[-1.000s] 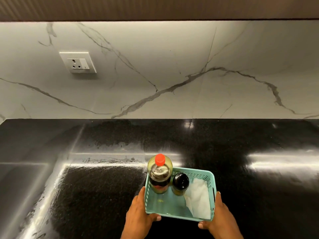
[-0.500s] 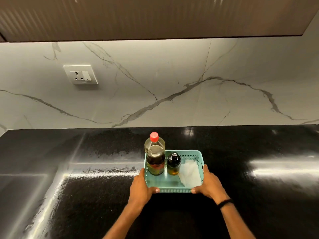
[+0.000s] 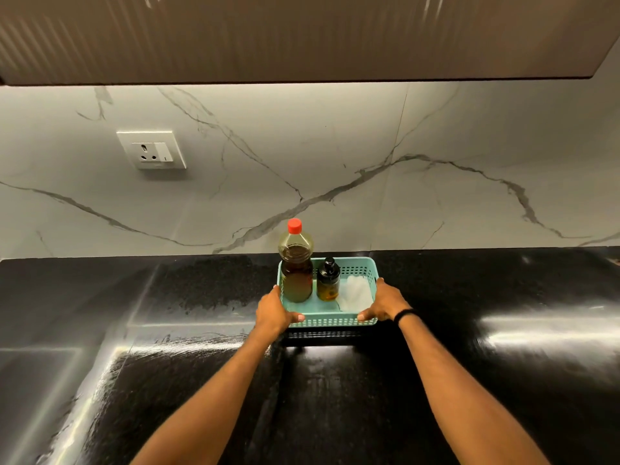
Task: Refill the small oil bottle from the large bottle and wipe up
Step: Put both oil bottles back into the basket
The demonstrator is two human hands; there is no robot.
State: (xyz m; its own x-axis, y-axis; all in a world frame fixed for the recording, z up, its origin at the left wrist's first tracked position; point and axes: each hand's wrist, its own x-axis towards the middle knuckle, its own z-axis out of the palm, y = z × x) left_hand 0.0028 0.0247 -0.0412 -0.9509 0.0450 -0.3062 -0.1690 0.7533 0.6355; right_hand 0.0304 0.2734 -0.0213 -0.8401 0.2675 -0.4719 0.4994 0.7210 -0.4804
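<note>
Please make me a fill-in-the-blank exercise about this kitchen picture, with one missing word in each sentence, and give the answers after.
1. The large bottle has a ___ cap.
2. The small oil bottle has a ___ top.
3. In the basket, the white cloth lies right beside the ___ bottle, not the large one.
4. The left hand and the right hand grip the basket, which contains ___ bottles.

Missing words: red; black; small; two.

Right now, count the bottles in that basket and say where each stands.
2. The large bottle with the red cap stands at the basket's left end; the small bottle stands just right of it, beside the white cloth. None looks hidden.
</note>
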